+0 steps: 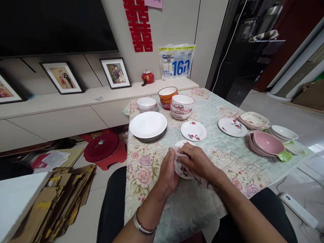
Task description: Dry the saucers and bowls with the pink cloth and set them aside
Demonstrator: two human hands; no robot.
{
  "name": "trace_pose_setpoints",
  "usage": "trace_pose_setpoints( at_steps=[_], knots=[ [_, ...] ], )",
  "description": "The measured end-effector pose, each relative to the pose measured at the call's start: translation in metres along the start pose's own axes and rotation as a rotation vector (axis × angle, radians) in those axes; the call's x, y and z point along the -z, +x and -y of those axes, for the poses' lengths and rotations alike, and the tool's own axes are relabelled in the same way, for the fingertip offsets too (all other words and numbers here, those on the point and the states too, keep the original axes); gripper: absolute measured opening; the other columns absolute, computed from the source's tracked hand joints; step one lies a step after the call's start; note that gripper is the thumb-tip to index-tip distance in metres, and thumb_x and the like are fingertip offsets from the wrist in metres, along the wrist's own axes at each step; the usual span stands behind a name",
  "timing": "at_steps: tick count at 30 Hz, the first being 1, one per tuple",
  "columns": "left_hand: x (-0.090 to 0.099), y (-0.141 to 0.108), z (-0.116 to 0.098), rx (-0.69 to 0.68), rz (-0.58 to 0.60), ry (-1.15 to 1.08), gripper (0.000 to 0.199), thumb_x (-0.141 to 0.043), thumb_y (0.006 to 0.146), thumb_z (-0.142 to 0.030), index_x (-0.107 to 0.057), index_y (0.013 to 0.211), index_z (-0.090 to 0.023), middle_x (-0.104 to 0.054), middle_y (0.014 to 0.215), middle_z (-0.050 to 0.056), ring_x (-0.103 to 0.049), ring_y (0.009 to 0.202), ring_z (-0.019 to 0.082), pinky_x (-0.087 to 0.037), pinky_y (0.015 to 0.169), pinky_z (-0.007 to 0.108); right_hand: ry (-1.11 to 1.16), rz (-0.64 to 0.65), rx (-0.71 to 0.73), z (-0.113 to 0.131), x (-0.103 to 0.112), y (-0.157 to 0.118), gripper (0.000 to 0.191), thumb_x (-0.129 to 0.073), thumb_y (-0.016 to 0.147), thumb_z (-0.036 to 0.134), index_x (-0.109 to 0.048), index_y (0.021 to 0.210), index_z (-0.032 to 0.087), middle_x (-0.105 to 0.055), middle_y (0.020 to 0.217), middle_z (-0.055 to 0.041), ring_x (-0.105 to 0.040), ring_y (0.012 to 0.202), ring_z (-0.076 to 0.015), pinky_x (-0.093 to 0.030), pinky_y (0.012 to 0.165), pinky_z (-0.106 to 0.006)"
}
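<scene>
A small white plate with red flowers (186, 172) is held up over the near part of the table, tilted. My left hand (167, 170) grips its left edge, thumb on top. My right hand (198, 160) is closed on a pale pink cloth (180, 156) pressed against the plate's face; part of the cloth hangs below that hand. Just beyond lies a similar flowered plate (193, 131), and another flowered plate (232, 127) rests farther right. To the left is a stack of larger white plates (148, 125).
Stacked white bowls (182, 106), orange bowls (167, 92) and a shallow bowl pile (146, 104) stand at the back. Pink leaf-handled bowls (268, 143), small white bowls (283, 132) and square dishes (253, 119) sit at right. A red stool (105, 150) and flattened cardboard (58, 199) are on the left floor.
</scene>
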State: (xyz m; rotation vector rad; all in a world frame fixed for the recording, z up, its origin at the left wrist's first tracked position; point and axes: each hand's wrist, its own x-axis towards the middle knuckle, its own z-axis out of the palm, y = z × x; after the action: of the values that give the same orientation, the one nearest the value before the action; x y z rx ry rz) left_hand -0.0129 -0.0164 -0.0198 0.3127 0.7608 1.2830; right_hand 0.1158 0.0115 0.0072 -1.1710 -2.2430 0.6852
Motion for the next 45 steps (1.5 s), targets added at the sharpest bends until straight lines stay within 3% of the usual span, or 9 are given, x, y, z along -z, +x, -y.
trace_pose_setpoints(
  at_steps=[3, 10, 19, 25, 29, 33, 37, 42, 45],
  knots=[
    [0.0, 0.002, -0.001, 0.052, -0.04, -0.03, 0.044, -0.061, 0.087, -0.049, -0.068, 0.107, -0.011, -0.075, 0.097, 0.013, -0.07, 0.092, 0.026, -0.053, 0.083, 0.037, -0.02, 0.089, 0.038, -0.003, 0.009, -0.003, 0.009, -0.06, 0.087, 0.017, -0.064, 0.079, 0.019, -0.063, 0.085, -0.0018, -0.057, 0.08, -0.0151, -0.04, 0.072, -0.025],
    [-0.004, 0.002, 0.0, 0.06, -0.095, -0.007, 0.04, -0.06, 0.088, -0.045, -0.066, 0.109, -0.012, -0.075, 0.092, 0.011, -0.071, 0.086, 0.025, -0.055, 0.079, 0.037, -0.191, -0.257, -0.282, -0.009, 0.001, 0.001, 0.015, -0.06, 0.088, 0.023, -0.062, 0.102, 0.016, -0.066, 0.099, -0.0086, -0.059, 0.09, -0.0212, -0.041, 0.077, -0.03],
    [0.0, 0.003, -0.001, 0.081, -0.032, -0.062, 0.039, -0.058, 0.09, -0.044, -0.069, 0.103, -0.009, -0.075, 0.093, 0.013, -0.07, 0.087, 0.025, -0.053, 0.083, 0.036, -0.098, 0.147, -0.022, 0.007, 0.009, -0.007, 0.01, -0.057, 0.087, 0.016, -0.061, 0.079, 0.018, -0.063, 0.085, -0.0023, -0.055, 0.076, -0.0143, -0.038, 0.069, -0.024],
    [-0.002, 0.003, 0.0, 0.073, -0.046, -0.058, 0.04, -0.063, 0.086, -0.045, -0.067, 0.107, -0.011, -0.075, 0.092, 0.011, -0.07, 0.086, 0.025, -0.053, 0.08, 0.035, -0.238, -0.045, -0.189, 0.008, 0.005, -0.004, 0.008, -0.056, 0.091, 0.018, -0.062, 0.095, 0.016, -0.064, 0.095, -0.0071, -0.059, 0.088, -0.0182, -0.04, 0.075, -0.027],
    [-0.002, 0.001, 0.0, 0.056, -0.038, -0.079, 0.031, -0.069, 0.082, -0.039, -0.068, 0.098, -0.013, -0.074, 0.089, 0.008, -0.069, 0.082, 0.021, -0.052, 0.078, 0.031, -0.227, -0.039, -0.07, 0.01, -0.005, 0.0, 0.008, -0.057, 0.091, 0.019, -0.061, 0.098, 0.017, -0.064, 0.098, -0.0067, -0.059, 0.092, -0.0188, -0.04, 0.077, -0.027],
    [-0.004, 0.002, -0.002, 0.078, -0.079, -0.074, 0.036, -0.063, 0.086, -0.041, -0.067, 0.107, -0.012, -0.075, 0.091, 0.009, -0.07, 0.08, 0.023, -0.054, 0.078, 0.036, -0.357, -0.106, -0.223, 0.001, 0.002, 0.001, 0.01, -0.055, 0.093, 0.023, -0.061, 0.093, 0.016, -0.064, 0.095, -0.0088, -0.06, 0.087, -0.0202, -0.038, 0.071, -0.028],
    [-0.004, 0.005, -0.003, 0.031, -0.148, -0.065, 0.039, -0.06, 0.087, -0.039, -0.065, 0.114, -0.011, -0.075, 0.095, 0.01, -0.07, 0.084, 0.025, -0.055, 0.08, 0.038, -0.487, -0.035, -0.338, -0.001, 0.011, -0.003, 0.011, -0.054, 0.092, 0.023, -0.061, 0.086, 0.016, -0.066, 0.089, -0.0096, -0.059, 0.077, -0.02, -0.033, 0.064, -0.028],
    [-0.005, 0.005, -0.005, 0.015, -0.146, -0.098, 0.033, -0.059, 0.087, -0.033, -0.068, 0.108, -0.009, -0.075, 0.092, 0.01, -0.07, 0.085, 0.023, -0.053, 0.082, 0.034, -0.35, 0.116, -0.163, 0.015, 0.004, -0.006, 0.01, -0.059, 0.09, 0.021, -0.06, 0.081, 0.017, -0.065, 0.084, -0.0054, -0.058, 0.075, -0.017, -0.034, 0.064, -0.027],
    [-0.006, 0.003, -0.006, 0.04, -0.14, -0.094, 0.028, -0.062, 0.083, -0.032, -0.07, 0.097, -0.009, -0.075, 0.087, 0.01, -0.07, 0.084, 0.023, -0.053, 0.08, 0.032, -0.242, 0.087, -0.053, 0.017, -0.002, -0.003, 0.009, -0.059, 0.091, 0.021, -0.061, 0.084, 0.017, -0.065, 0.09, -0.0049, -0.058, 0.08, -0.0163, -0.037, 0.069, -0.026]
  ],
)
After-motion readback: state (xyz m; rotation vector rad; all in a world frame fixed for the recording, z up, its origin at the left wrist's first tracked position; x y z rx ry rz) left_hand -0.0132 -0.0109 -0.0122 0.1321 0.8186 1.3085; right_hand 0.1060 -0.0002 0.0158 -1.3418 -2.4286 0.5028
